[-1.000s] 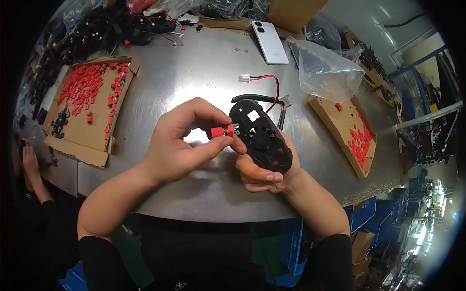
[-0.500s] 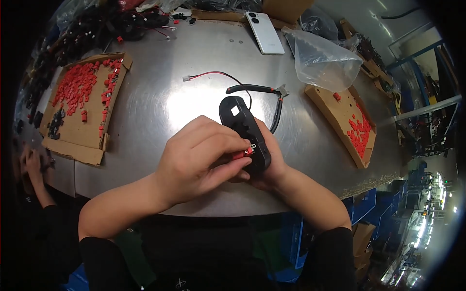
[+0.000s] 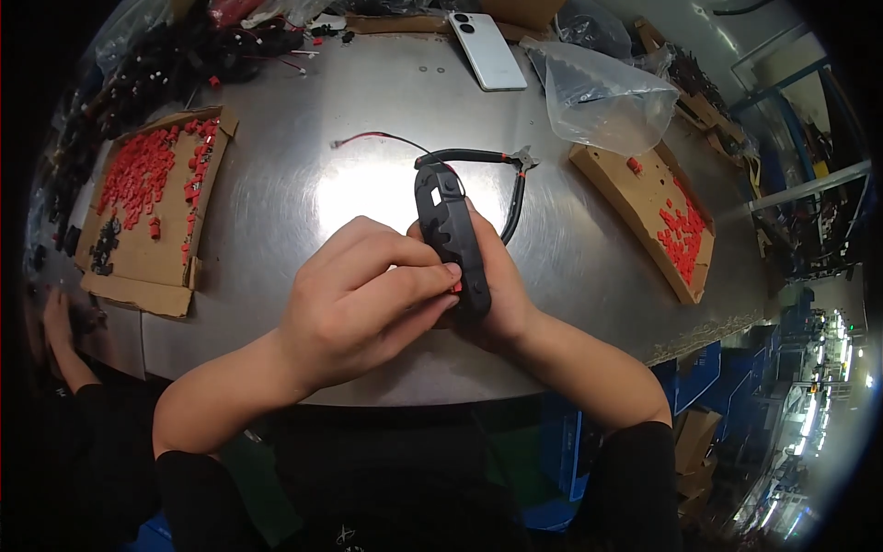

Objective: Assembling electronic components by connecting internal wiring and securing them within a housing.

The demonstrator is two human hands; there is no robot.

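Observation:
My left hand (image 3: 345,294) is closed, pinching a small red part (image 3: 456,287) between thumb and fingertips. Most of that part is hidden by the fingers; it is pressed against the lower end of a long black plastic housing (image 3: 472,244). Wrapped round the housing from the right and below, my right hand (image 3: 508,293) keeps it tilted, its side wall facing up. A thin red and black cable (image 3: 391,136) runs from near the housing's top to a small plug on the table. Just beyond lie black-handled cutting pliers (image 3: 471,155), spread apart.
On the left stands a cardboard tray (image 3: 166,258) of red and black small parts; another cardboard tray (image 3: 614,189) with red parts is at right. A white phone (image 3: 492,55), a clear plastic bag (image 3: 602,101) and bundled cables (image 3: 184,64) lie farther back. Another person's hand (image 3: 57,322) shows at far left.
The housing has turned in my right hand, so more of its side wall shows. The red part's metal terminals, visible before, are now hidden. The whole view has shifted slightly.

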